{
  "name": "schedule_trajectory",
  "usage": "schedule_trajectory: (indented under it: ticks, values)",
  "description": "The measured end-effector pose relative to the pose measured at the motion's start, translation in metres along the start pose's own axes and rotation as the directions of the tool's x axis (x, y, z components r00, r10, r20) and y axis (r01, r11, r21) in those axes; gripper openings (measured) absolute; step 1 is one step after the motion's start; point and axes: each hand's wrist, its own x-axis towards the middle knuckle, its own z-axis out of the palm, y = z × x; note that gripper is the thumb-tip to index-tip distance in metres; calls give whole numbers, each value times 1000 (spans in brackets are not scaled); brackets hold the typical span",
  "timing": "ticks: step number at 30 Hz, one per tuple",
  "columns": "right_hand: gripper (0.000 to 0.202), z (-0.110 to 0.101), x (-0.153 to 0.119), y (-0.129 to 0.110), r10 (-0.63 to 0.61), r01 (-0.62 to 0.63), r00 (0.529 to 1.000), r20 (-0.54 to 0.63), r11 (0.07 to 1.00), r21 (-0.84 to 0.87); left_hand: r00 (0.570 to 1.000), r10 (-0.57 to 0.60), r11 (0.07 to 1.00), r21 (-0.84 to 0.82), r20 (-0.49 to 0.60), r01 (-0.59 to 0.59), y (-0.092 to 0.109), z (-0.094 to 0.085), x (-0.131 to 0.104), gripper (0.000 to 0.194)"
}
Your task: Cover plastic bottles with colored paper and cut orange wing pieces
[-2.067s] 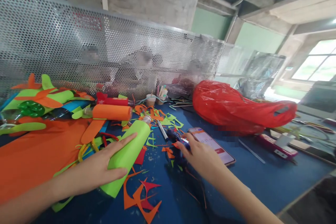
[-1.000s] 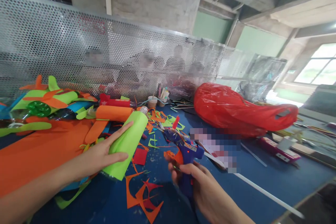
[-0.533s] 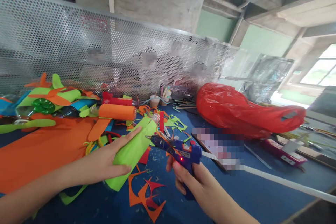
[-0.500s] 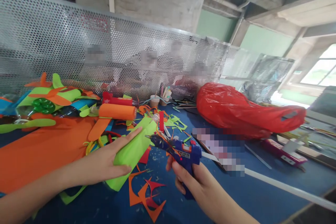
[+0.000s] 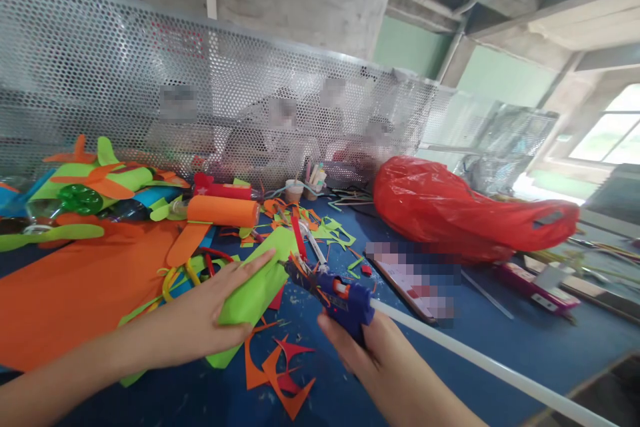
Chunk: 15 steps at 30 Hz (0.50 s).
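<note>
Our right hand (image 5: 387, 363), curled round blue plastic glue gun (image 5: 336, 297), now reaches lime-green paper cylinder (image 5: 257, 287) left hand (image 5: 213, 307) loosely grips: in range, imo.

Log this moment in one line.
left grip: holding green wrap | right grip: holding blue glue gun | nozzle: at green wrap, contact unclear

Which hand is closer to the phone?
Right. The right hand, around the glue gun, is on the near side of the phone, slightly left; the left hand is farther left, holding the green bottle.
</note>
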Motion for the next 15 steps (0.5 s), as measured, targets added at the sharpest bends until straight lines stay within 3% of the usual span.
schedule_trajectory:
  ticks: [4,10,15]
  values:
    - [46,-6,3,-1,51,-51,999,-1,997,-56,999,-51,998,26,-15,51,1,0,0,97]
    - [43,-6,0,-3,14,-13,1000,26,998,-54,999,-30,999,26,-15,30,-1,0,0,94]
    - [39,-10,8,-1,-11,10,998,-57,1000,-26,998,-47,997,54,-33,49,-4,2,0,97]
